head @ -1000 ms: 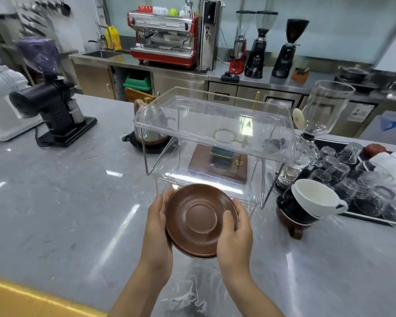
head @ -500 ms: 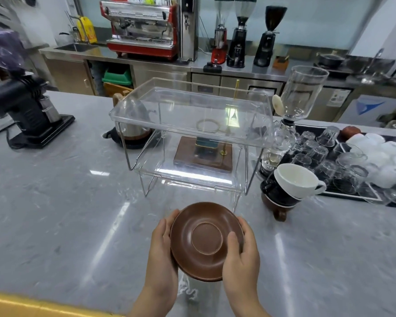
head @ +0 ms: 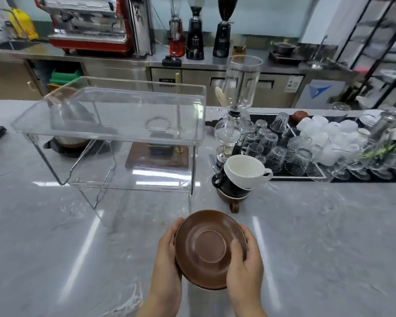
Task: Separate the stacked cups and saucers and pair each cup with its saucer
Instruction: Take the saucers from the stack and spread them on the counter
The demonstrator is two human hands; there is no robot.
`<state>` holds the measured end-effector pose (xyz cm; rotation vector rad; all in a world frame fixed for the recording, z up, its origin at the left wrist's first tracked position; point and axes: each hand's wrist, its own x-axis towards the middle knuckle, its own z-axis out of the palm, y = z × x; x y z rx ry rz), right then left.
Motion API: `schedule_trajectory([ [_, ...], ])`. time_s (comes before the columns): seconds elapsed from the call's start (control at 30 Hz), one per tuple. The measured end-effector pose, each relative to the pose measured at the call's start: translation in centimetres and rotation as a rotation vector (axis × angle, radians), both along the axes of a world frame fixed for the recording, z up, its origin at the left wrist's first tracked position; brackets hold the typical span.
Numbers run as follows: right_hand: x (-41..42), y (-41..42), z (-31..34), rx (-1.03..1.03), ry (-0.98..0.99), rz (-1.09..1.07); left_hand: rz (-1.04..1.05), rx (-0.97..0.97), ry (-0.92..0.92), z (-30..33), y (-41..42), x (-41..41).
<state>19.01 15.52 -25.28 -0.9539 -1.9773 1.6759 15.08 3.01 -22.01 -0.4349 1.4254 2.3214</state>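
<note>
Above grey marble counter: saucer, seemingly stacked.

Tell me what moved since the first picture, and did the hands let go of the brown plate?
No. The left hand and right hand still hold the brown saucer, and they drew it back from the clear rack, towards the person. The stack of cups stayed put on the counter, beside the rack.
</note>
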Motion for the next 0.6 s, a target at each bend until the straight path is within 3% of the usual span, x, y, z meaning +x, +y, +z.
schedule_trajectory([
  [0.6,0.6,18.3,-1.3,0.019,-0.006,-0.161,-0.097,-0.013,-0.002,0.0,18.9,-0.3],
])
